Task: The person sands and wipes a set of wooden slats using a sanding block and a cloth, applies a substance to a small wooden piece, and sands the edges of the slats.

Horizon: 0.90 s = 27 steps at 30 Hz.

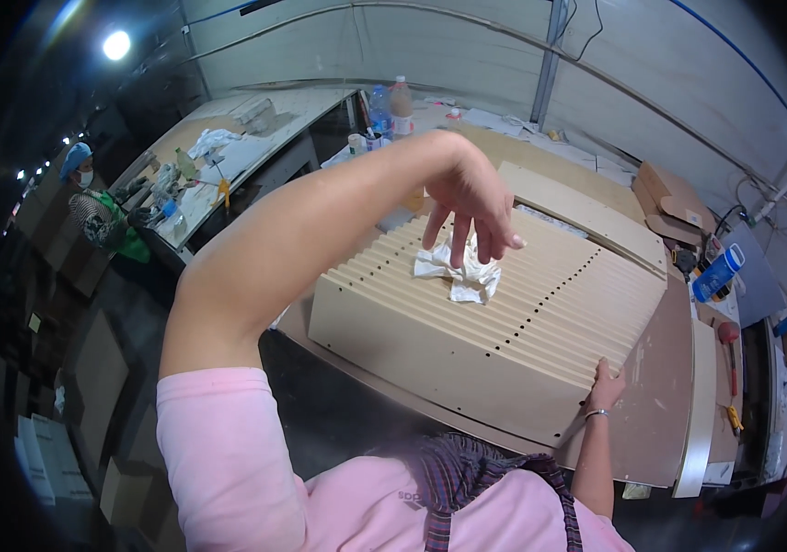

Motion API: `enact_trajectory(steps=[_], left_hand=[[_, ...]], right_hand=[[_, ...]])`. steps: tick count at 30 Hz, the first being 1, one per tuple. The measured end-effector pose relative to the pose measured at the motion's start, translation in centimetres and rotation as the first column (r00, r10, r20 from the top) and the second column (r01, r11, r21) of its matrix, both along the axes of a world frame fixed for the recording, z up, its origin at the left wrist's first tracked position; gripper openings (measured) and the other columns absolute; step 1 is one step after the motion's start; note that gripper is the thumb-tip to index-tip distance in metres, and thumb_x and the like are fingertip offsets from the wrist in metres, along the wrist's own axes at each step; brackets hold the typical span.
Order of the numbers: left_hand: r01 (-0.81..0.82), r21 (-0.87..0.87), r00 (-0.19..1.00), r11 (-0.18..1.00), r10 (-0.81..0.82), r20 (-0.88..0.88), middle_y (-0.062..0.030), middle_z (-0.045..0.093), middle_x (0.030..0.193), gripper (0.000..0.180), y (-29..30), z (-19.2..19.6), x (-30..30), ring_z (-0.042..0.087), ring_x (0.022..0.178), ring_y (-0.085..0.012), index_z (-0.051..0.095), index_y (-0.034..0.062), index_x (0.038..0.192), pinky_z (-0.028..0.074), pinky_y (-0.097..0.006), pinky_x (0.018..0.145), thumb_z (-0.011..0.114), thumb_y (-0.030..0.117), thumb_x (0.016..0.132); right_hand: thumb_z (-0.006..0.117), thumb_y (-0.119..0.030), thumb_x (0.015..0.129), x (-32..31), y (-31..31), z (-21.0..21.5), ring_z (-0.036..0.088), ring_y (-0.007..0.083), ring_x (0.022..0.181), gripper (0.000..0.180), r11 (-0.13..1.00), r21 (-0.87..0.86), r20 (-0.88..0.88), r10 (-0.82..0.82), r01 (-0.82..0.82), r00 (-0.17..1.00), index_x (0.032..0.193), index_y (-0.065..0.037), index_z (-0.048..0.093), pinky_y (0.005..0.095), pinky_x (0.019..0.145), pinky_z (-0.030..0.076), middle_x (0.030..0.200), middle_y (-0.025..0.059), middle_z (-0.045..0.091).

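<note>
A row of beige wooden boards (577, 304) stands on edge, packed side by side, with lines of dark round holes along their upper edges. A crumpled white cloth (474, 283) lies on top of them. My left hand (474, 195) hangs just above the cloth, wrist bent, fingers apart and pointing down; I see nothing in it. Its fingertips overlap the cloth in the picture, and I cannot tell whether they touch it. At the right end of the row, my right hand (607, 388) grips the corner of the nearest boards, its fingers partly hidden.
The boards rest on a brown worktable (655, 396). A long flat panel (586, 213) lies behind them, near an open cardboard box (674, 202). Bottles (401, 99) stand at the back; a blue bottle (718, 273) is to the right. A person (103, 207) works at the left bench.
</note>
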<state>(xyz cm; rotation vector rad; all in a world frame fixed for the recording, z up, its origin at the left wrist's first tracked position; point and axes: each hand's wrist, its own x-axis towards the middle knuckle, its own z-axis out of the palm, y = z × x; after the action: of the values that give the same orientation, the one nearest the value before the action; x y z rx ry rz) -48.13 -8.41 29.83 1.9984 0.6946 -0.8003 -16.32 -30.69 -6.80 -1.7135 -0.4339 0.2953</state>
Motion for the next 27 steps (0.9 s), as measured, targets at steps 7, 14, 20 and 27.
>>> enact_trajectory(steps=[7,14,20,27], left_hand=[[-0.026,-0.039,0.997,0.999,0.029,0.077,-0.0183,0.053,0.135,0.065,0.9,1.0,0.2,0.066,0.105,-0.0265,0.049,-0.0037,0.133,0.062,-0.044,0.063,0.048,0.050,0.096],[0.287,0.017,0.936,0.958,-0.277,-0.216,-0.0171,0.059,0.125,0.064,-2.0,-1.6,3.1,0.066,0.103,-0.0291,0.057,-0.0018,0.121,0.058,-0.047,0.079,0.062,0.053,0.088],[0.511,0.192,0.852,0.838,-0.466,-0.238,-0.0161,0.058,0.127,0.064,-6.5,-2.6,7.0,0.065,0.105,-0.0287,0.056,-0.0006,0.123,0.057,-0.047,0.081,0.061,0.054,0.088],[0.577,0.220,0.805,0.786,-0.504,-0.313,-0.0149,0.057,0.128,0.065,-8.0,-2.6,8.0,0.064,0.107,-0.0281,0.055,0.0008,0.125,0.055,-0.047,0.084,0.061,0.054,0.088]], right_hand=[[0.072,-0.018,0.084,0.6,0.3,0.2,0.047,0.0084,0.056,0.049,0.999,0.033,0.018,-0.005,0.004,1.000,0.119,0.011,0.053,0.0253,0.049,0.038,0.069,0.0009,0.057],[0.067,-0.016,0.087,0.0,0.5,-1.4,0.053,0.0116,0.069,0.033,0.994,0.068,-0.070,0.092,-0.087,0.993,0.110,0.005,0.058,0.0276,0.058,0.044,0.083,0.0033,0.061],[0.065,-0.015,0.087,4.3,-0.1,-3.6,0.058,0.0180,0.079,0.037,0.983,0.079,-0.053,0.173,-0.168,0.984,0.115,0.008,0.057,0.0325,0.071,0.049,0.095,0.0089,0.063],[0.065,-0.015,0.087,1.0,0.4,-0.9,0.057,0.0183,0.079,0.038,0.992,0.036,-0.051,0.119,-0.118,0.992,0.115,0.009,0.056,0.0326,0.071,0.049,0.094,0.0092,0.063]])
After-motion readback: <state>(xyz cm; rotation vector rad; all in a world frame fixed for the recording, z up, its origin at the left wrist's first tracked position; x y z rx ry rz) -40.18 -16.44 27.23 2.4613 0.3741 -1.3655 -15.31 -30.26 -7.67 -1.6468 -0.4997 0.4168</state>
